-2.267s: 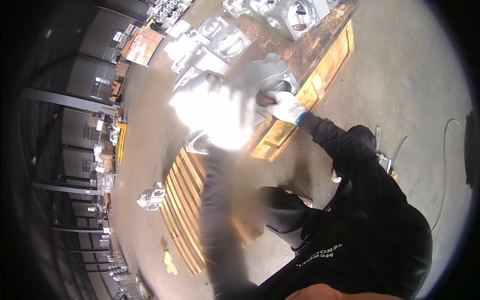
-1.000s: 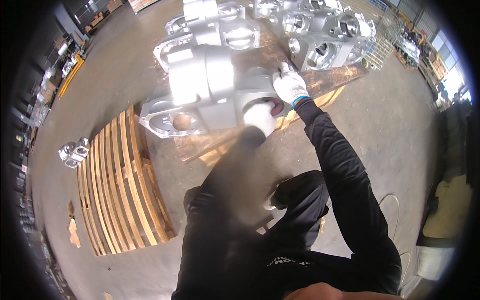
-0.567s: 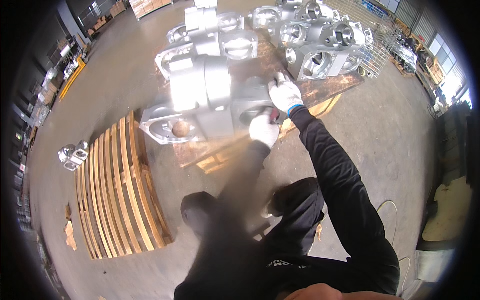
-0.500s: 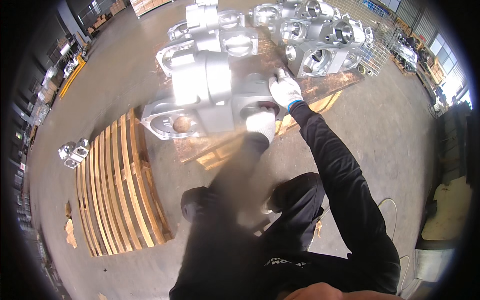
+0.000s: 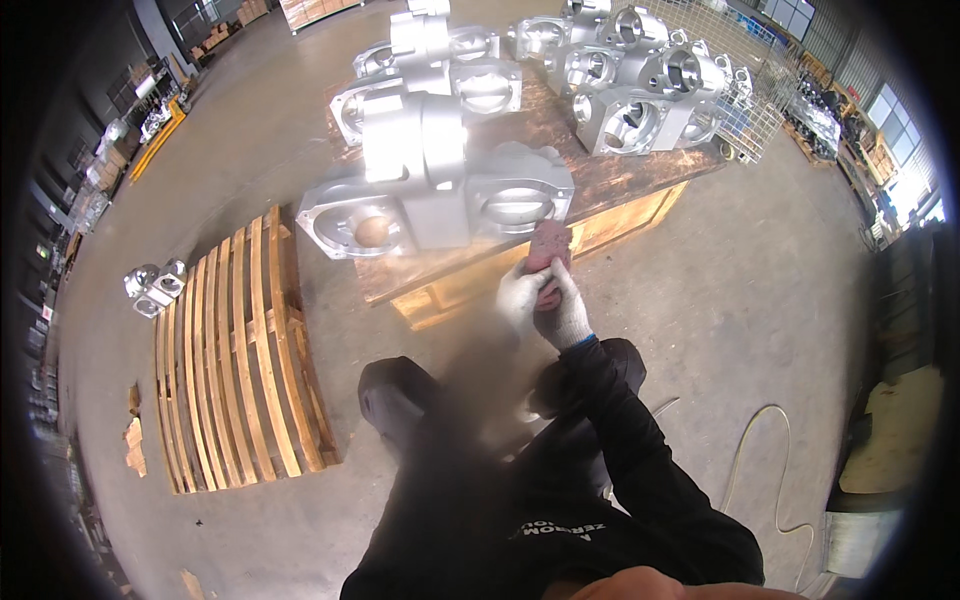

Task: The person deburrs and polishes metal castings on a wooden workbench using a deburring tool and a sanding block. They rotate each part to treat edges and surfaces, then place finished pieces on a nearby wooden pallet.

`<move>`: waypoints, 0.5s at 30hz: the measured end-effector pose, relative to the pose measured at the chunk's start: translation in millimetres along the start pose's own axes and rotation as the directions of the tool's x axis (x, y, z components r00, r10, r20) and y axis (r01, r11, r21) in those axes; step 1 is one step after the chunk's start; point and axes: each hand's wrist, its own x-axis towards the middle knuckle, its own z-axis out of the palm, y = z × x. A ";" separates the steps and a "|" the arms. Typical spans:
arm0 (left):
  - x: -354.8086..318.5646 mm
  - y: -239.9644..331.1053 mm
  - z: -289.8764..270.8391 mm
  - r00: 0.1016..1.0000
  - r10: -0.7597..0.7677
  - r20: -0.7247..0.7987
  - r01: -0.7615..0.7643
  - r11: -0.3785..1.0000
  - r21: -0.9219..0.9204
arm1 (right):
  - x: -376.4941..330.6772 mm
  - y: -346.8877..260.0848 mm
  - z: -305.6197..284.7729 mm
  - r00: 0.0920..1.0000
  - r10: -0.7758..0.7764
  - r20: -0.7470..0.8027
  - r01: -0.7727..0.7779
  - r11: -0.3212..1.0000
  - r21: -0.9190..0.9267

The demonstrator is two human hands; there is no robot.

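Note:
Both of my white-gloved hands meet in front of the nearest casting. They hold a maroon pad [image 5: 550, 242] that looks like an abrasive scouring pad, its upper part sticking out above the fingers. My left hand [image 5: 516, 298] grips its left side, the fingers closed. My right hand [image 5: 566, 312] pinches it from the right, thumb over its face. Just beyond stands a large silver metal casting [image 5: 440, 180] with a thick cylinder on top and an oval opening in each side wing. It rests on a worn wooden crate top [image 5: 640, 185].
More silver castings [image 5: 630, 115] crowd the far side of the crate. A slatted wooden pallet [image 5: 240, 360] lies on the floor at left, with a small casting [image 5: 155, 288] beyond it. A pale hose [image 5: 735, 470] curls at right. A wire mesh cage [image 5: 765, 90] stands far right.
My left hand has come out of the casting's right opening, and my right hand has left the casting's right end. Both have drawn back toward me and now hold the maroon pad together.

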 end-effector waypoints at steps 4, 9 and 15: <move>-15.9 25.4 14.9 0.867 0.188 -0.462 0.287 0.569 0.771 | -22.1 -30.5 40.8 0.909 -0.399 -0.117 0.364 0.900 -0.241; -3.4 170.2 -55.0 0.449 0.890 -0.077 -0.203 0.186 0.961 | -2.3 -122.7 72.3 0.620 -0.759 -0.199 0.456 0.556 -0.695; 86.5 252.9 -71.6 0.613 0.765 -0.198 -0.122 0.339 0.933 | 64.6 -131.1 76.6 0.914 -0.382 -0.139 0.257 0.807 -0.531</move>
